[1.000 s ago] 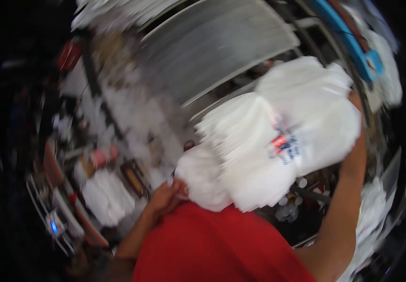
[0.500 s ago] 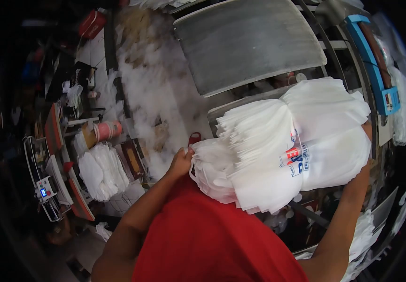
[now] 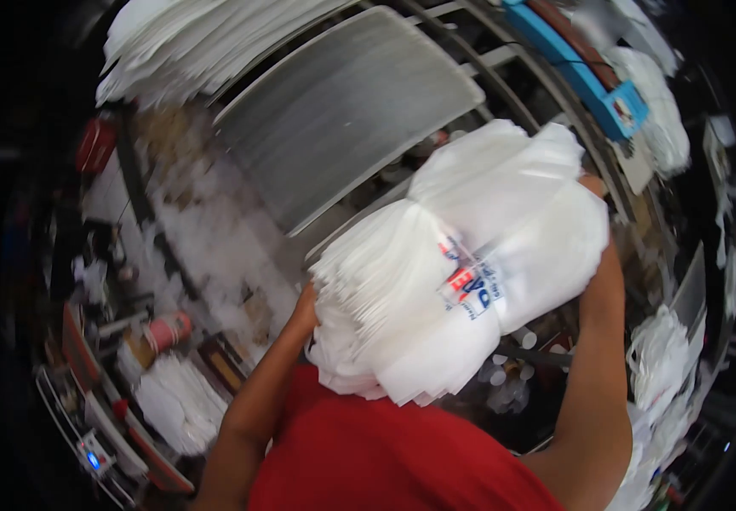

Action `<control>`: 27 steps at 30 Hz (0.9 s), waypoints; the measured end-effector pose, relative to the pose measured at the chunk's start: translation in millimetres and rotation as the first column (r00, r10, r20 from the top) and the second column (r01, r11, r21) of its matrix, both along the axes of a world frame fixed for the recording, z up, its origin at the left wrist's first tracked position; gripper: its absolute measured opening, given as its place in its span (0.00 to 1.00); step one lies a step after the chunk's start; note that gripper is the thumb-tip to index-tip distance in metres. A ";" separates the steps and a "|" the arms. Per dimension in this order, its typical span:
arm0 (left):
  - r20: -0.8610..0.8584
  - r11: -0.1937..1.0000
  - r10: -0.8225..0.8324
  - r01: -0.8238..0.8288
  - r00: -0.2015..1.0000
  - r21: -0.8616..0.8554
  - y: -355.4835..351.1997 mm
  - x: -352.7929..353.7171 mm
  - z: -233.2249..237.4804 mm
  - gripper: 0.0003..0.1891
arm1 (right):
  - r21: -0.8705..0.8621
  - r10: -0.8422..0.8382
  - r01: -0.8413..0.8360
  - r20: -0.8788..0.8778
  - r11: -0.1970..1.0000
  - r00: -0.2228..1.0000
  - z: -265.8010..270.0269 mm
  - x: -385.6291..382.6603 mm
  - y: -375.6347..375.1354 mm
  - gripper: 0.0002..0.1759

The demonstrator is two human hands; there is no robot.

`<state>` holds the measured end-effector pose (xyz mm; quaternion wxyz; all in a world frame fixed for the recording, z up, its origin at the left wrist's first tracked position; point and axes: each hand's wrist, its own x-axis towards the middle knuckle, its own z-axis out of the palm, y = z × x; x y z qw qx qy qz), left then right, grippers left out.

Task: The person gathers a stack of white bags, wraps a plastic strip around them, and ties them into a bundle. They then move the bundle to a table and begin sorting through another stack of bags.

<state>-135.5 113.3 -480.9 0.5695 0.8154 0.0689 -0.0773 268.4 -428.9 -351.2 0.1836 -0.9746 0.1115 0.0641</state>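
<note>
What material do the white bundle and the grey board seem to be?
White bundle: probably thin plastic film, satin finish; its layers look translucent and ruffled.
Grey board: perhaps metal, dull; a faint sheen suggests it, but painted wood is possible.

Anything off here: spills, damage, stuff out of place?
Whitish plastic lies strewn over the floor beside the grey board, looking like loose scrap and a possible slip risk. The white bundle has unevenly fanned edges; no tear shows.

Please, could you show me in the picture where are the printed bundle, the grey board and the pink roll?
Printed bundle (image 3: 461, 264): head view, middle of its printed side.
Grey board (image 3: 346, 115): head view, middle of its flat top.
Pink roll (image 3: 166, 330): head view, middle of its side.
</note>
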 end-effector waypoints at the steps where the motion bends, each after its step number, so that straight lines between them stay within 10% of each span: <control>1: -0.244 0.870 0.145 -0.241 0.959 -0.431 -5.3 12.2 20.8 0.24 | -0.011 -0.004 0.004 -0.007 1.000 1.000 -2.5 13.0 4.8 0.24; 2: -0.527 0.524 0.139 -0.513 0.839 -0.680 -11.0 20.4 34.2 0.25 | -0.024 -0.011 0.010 -0.011 1.000 1.000 -4.0 21.6 5.4 0.24; 3: -0.514 0.531 0.106 -0.486 0.851 -0.695 -14.5 21.7 37.3 0.25 | -0.034 -0.021 0.021 -0.006 0.999 1.000 -8.7 25.9 1.9 0.24; 5: -0.269 0.969 0.118 -0.170 0.956 -0.181 -15.2 24.7 39.1 0.23 | -0.043 -0.034 0.034 -0.014 0.999 0.999 -12.5 40.7 7.9 0.24; 12: -0.351 0.977 0.095 -0.155 0.931 -0.148 -43.8 34.3 36.1 0.23 | -0.007 -0.127 0.127 0.024 0.992 0.992 -29.3 55.4 -1.4 0.32; 15: -0.362 0.979 0.082 -0.143 0.929 -0.145 -49.4 48.2 40.4 0.23 | -0.118 0.037 -0.044 -0.059 0.992 0.998 -78.0 88.6 -31.0 0.25; 17: -0.368 0.980 0.083 -0.142 0.926 -0.137 -49.5 55.4 43.2 0.23 | -0.503 0.592 -0.604 -0.207 0.619 0.779 -259.9 176.8 -134.3 0.21; 20: -0.386 0.980 0.095 -0.155 0.917 -0.126 -47.2 48.2 52.0 0.22 | -0.131 0.078 -0.081 -0.025 0.988 0.997 -81.3 89.7 -35.1 0.22; 27: -0.411 0.975 0.121 -0.185 0.904 -0.119 -41.7 38.3 57.7 0.22 | -0.045 0.007 -0.005 0.044 0.999 0.999 -37.3 65.3 -10.4 0.25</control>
